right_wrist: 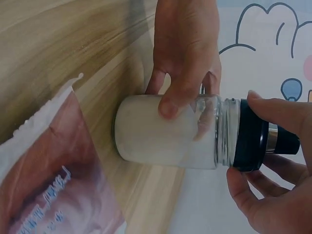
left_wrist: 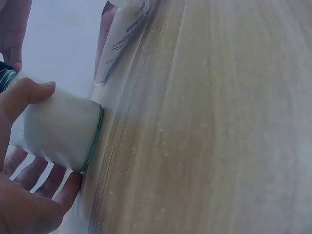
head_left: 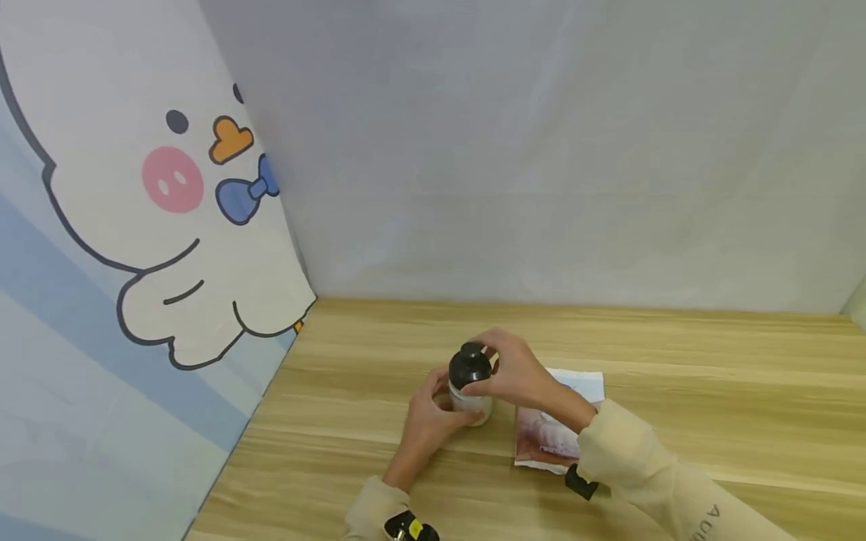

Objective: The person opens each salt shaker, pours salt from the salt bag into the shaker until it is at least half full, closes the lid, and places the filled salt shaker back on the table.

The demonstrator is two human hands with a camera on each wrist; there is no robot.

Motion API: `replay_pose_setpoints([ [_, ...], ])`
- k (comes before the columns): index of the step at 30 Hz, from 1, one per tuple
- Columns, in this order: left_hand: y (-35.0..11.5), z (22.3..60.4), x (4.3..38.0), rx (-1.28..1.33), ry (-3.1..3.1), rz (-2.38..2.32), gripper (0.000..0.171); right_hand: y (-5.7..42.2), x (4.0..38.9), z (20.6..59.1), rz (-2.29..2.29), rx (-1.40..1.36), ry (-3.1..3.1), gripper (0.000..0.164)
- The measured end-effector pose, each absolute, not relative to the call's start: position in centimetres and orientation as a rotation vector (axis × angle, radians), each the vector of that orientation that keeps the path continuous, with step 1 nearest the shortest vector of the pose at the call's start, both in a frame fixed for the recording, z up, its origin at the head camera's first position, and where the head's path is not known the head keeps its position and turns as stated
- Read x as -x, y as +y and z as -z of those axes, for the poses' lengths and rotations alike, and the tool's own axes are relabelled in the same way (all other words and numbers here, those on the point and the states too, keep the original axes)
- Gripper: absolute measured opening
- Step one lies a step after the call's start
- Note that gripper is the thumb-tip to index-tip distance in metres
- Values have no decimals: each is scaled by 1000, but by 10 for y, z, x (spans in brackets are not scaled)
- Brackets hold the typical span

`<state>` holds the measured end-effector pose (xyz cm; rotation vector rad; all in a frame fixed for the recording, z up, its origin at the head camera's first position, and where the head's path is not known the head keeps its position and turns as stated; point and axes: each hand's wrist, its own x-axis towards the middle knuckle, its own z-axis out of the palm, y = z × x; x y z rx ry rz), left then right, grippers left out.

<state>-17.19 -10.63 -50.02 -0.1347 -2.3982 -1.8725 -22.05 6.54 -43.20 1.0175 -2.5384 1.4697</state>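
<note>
A clear glass jar (right_wrist: pixel 146 134) stands upright on the wooden table, largely filled with something white. Its black lid (right_wrist: pixel 249 139) sits at the mouth, with some of the neck's screw threads showing beside it in the right wrist view. Around the jar's body curls my left hand (head_left: pixel 428 422), thumb on one side and fingers on the other. My right hand (head_left: pixel 519 373) grips the black lid by its rim from above. Close to the jar on the right lies a brown-and-white printed packet (head_left: pixel 537 439), partly hidden under my right forearm.
The wood-grain table (head_left: pixel 731 391) reaches back to a pale grey curtain-like wall (head_left: pixel 575 165). On the left stands a panel (head_left: pixel 223 300) printed with a cartoon bird. Cream sleeves and black wrist devices are on both arms.
</note>
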Motion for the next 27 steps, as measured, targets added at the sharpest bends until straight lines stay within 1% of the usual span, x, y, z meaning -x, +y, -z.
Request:
replay_pose_setpoints([
  [6,-100,480,166,148,-2396,1917,60,65,223,440,-1448,-993,-2545,53],
  [12,-100,480,166,104,-2389,1920,58,60,226,445,-1361,-948,-2534,54],
  [16,-102,479,165,101,-2395,1901,55,55,222,442,-1331,-904,-2570,58],
  [18,-102,479,164,103,-2408,1887,55,55,221,442,-1286,-936,-2591,61],
  [22,-102,479,164,109,-2427,1885,57,60,221,436,-1297,-1084,-2611,68],
  [25,-103,480,164,112,-2426,1912,58,62,221,432,-1363,-1139,-2614,64],
  [27,-104,479,165,114,-2421,1927,59,61,221,430,-1365,-1084,-2619,56],
])
